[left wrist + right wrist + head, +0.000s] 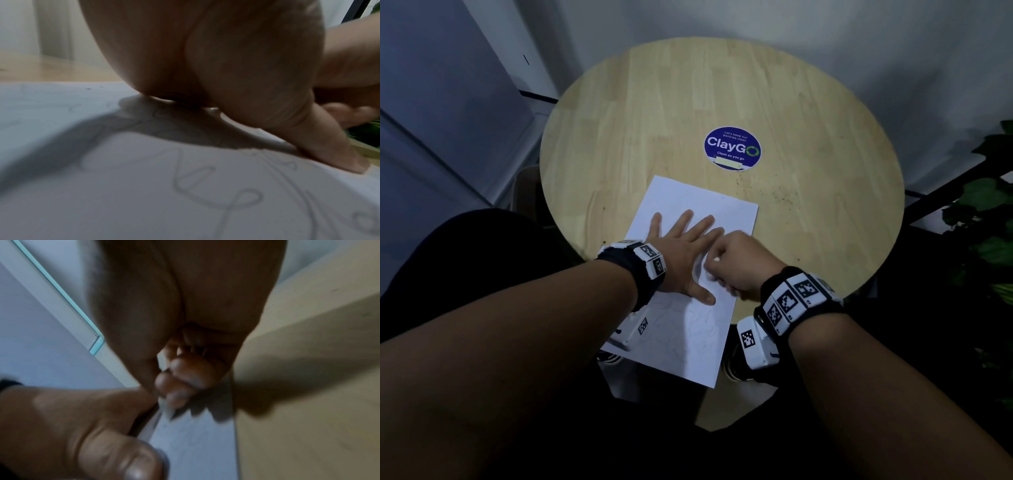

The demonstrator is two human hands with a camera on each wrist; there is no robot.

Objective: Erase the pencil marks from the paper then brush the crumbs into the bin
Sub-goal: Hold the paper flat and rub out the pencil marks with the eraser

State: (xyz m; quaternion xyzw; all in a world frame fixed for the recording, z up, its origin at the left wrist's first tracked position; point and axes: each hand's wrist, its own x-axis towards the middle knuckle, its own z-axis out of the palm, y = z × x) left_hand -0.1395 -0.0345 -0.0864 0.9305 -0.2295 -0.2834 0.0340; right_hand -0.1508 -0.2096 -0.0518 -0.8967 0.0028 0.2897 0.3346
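A white sheet of paper (698,329) with faint pencil loops (216,186) lies on the near side of a round wooden table (808,113), its near end hanging over the edge. My left hand (681,246) lies flat on the sheet with the fingers spread and the thumb (331,146) pressing down. My right hand (736,263) is curled just right of it and pinches a small white eraser (716,260) against the paper. The right wrist view shows the right hand (180,382) with its fingers bunched over the sheet (195,443); the eraser is mostly hidden there. No bin is in view.
Dark crumbs (777,195) are scattered on the wood right of the paper's far corner. A round blue ClayGo sticker (732,148) sits mid-table. A leafy plant (986,205) stands off the table's right edge. Walls close in behind and to the left.
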